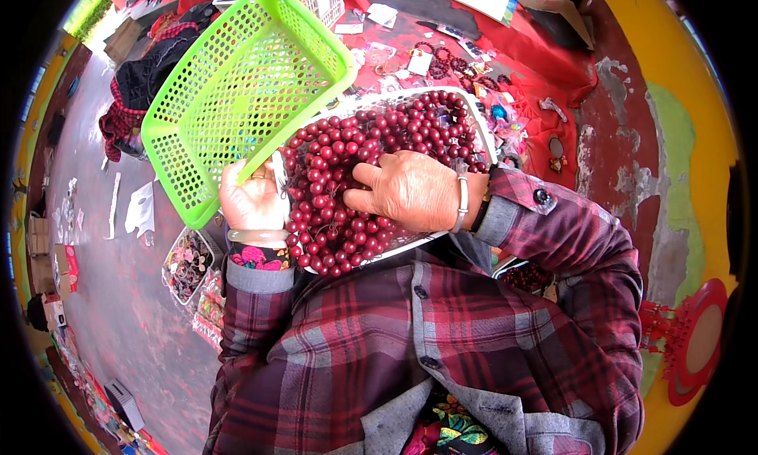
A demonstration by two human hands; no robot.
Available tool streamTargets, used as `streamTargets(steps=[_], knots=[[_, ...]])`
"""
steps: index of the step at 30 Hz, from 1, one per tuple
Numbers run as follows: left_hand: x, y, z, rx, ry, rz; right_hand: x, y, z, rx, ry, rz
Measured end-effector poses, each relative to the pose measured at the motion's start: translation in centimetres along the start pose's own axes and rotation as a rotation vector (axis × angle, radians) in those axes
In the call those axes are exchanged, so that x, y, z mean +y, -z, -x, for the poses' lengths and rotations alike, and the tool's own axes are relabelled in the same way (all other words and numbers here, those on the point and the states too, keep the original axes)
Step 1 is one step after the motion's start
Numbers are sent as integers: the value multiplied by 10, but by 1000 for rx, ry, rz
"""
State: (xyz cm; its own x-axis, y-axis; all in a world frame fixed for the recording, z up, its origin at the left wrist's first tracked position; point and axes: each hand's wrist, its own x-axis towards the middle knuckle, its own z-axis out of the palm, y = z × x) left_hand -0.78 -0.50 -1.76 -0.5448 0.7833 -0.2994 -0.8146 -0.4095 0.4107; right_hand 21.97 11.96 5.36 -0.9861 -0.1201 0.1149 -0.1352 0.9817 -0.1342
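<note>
A white basket (483,123) in front of my body is heaped with strings of round dark red beads (347,143). My right hand (414,190) lies over the heap with bent fingers closed among the beads; the fingertips are partly hidden there. A bright green perforated plastic basket (201,115) is tilted up at the left of the white one, with nothing in it. My left hand (254,198) grips its near rim, beside the left edge of the white basket.
A red-covered table (545,143) beyond the baskets carries more dark bead strings (446,64), cards and small packets. At the left, a small white basket of trinkets (189,265) stands low down. Paper scraps (140,210) lie on the floor. A red round ornament (699,340) is at the right.
</note>
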Motion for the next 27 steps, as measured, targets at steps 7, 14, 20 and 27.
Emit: streamTargets(steps=[7,14,20,27], knots=[[-1,7,-5,33,-158,-95,9,22,4,179,-106,-244],[1,1,2,59,-53,-64,29,64,27,501,-300,-784],[2,1,-5,-23,-6,-72,35,100,103,860,-543,-937],[31,26,-16,74,138,-267,2,87,250,1151,-934,-916]])
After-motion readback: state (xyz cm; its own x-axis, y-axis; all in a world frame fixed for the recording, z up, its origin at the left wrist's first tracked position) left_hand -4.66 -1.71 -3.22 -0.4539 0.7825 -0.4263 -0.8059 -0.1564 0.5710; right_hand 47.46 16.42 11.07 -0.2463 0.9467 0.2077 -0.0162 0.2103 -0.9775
